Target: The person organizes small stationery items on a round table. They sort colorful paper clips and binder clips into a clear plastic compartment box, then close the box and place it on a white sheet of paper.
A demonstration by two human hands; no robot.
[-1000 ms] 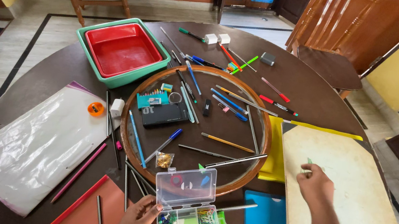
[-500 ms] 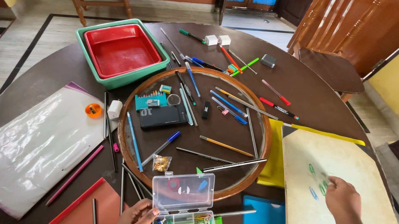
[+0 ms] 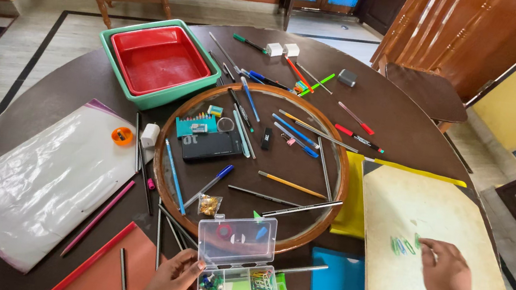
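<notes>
- Our left hand point(image 3: 175, 278) grips the open clear box point(image 3: 237, 272) at its left edge, down at the near rim of the table point(image 3: 70, 88).
- Our right hand point(image 3: 447, 273) rests on the cream board point(image 3: 432, 204), fingers loosely curled, holding nothing we can make out.
- The paper clips point(image 3: 403, 246) sit just left of those fingertips, bunched in a little row running left-right.
- So the right hand's way closer; the box is well off to the clips' left.

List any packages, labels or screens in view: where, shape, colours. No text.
Teal flat pencil pack: inside round wooden ring, upper left, rectangular.
Black flat box with pale print: directly below the pack, rectangular.
Small clear sachet with brown bits: ring's lower edge.
Clear plastic compartment box: open, by left hand.
No screens.
</notes>
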